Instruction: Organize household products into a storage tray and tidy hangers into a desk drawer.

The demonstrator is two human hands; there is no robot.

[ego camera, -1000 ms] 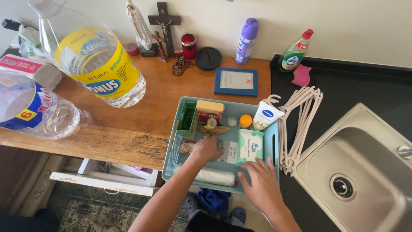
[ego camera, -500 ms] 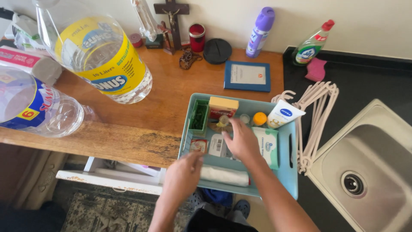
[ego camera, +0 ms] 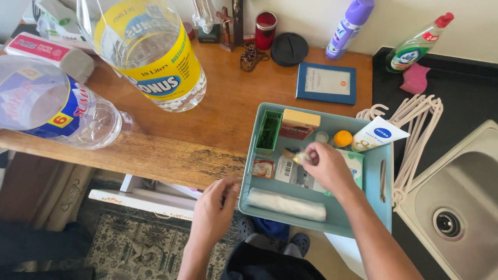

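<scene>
A small brush [ego camera: 291,154] is pinched between the fingertips of the right hand [ego camera: 327,168] over the middle of a pale blue tray [ego camera: 385,218]. The tray's near left rim is gripped by the left hand [ego camera: 215,210], fingers curled around the edge. Inside the tray, a white roll [ego camera: 286,204], a green box [ego camera: 268,131], an orange cap [ego camera: 343,138] and a white tube [ego camera: 379,134] are seen. Hangers [ego camera: 415,129] lie just beside the tray, with a sink [ego camera: 461,207] beyond. Two large water bottles [ego camera: 155,52] are placed on the wooden table [ego camera: 218,114].
</scene>
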